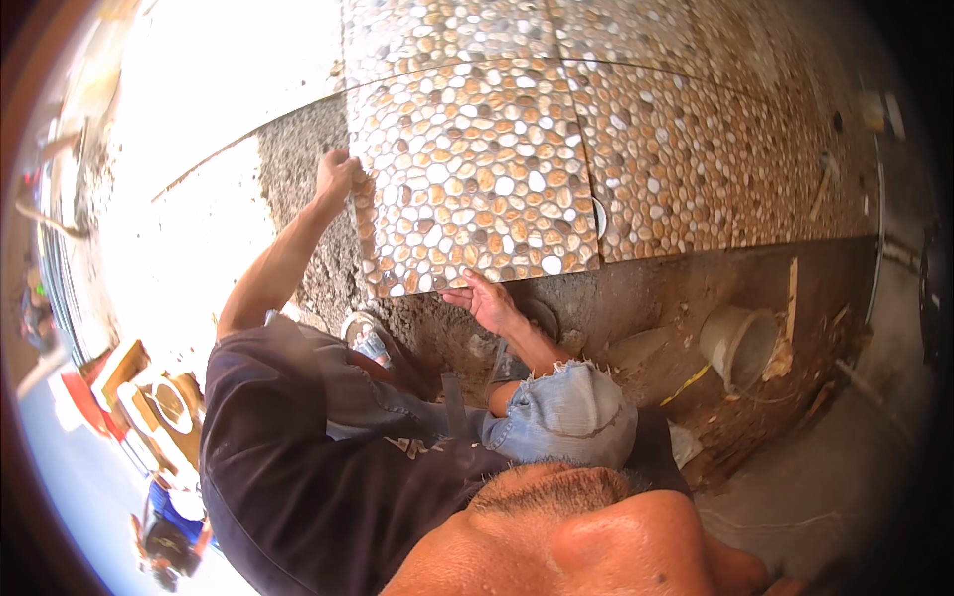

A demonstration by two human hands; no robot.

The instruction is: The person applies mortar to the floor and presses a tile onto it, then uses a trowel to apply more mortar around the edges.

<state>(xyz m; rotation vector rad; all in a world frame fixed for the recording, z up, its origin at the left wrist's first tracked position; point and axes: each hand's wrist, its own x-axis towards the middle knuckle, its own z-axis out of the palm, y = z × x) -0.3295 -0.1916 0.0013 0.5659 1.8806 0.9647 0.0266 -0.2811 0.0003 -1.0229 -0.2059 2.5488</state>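
My left hand (339, 173) grips the left edge of a square tile (472, 169) patterned with white, tan and brown pebbles. My right hand (487, 303) holds the same tile at its lower edge, fingers partly extended along it. The tile lies over or just above rough grey mortar (298, 169), beside matching tiles (686, 169). A pale round object (598, 219) is partly hidden at its right edge; I cannot make out what it is.
A bucket (735, 348) and wood scraps (791, 308) lie on the dirty ground at right. My sandalled foot (368, 338) is below the tile. Wooden and red items (154, 407) sit at lower left, near another person (169, 536).
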